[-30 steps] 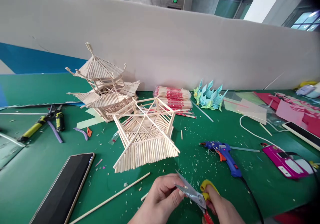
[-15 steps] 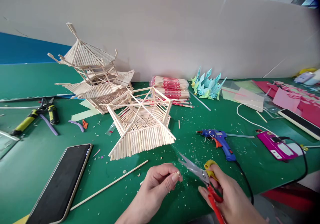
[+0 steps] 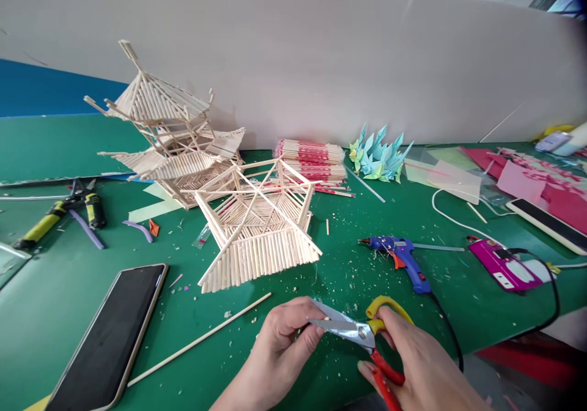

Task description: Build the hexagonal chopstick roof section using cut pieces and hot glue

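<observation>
Pale grey wall panel (image 3: 298, 56) is standing behind a smooth green tabletop (image 3: 348, 240), on which many pale crumbs are lying. Compared with half a second ago, the metal scissors with yellow and red handles (image 3: 360, 333) are no longer staying apart from the left hand (image 3: 288, 344); now their parted blades are reaching its fingertips. That hand is closing in a pinch on a tiny pale wooden bit (image 3: 326, 319) (only its end is showing, so I cannot tell its length). The right hand (image 3: 417, 350) is gripping the scissors by both handles. For the work, I am judging, this is meaning that the tool is coming back to the bit for trimming, though whether the edges are already biting I cannot tell.

Just beyond the hands, the open many-sided frame of pale wooden sticks (image 3: 261, 253) is resting in the same place, and nobody is touching it. One long thin pale stick (image 3: 202, 340) is lying to the left, while the blue plastic glue gun (image 3: 403, 258) is lying on the right.
</observation>
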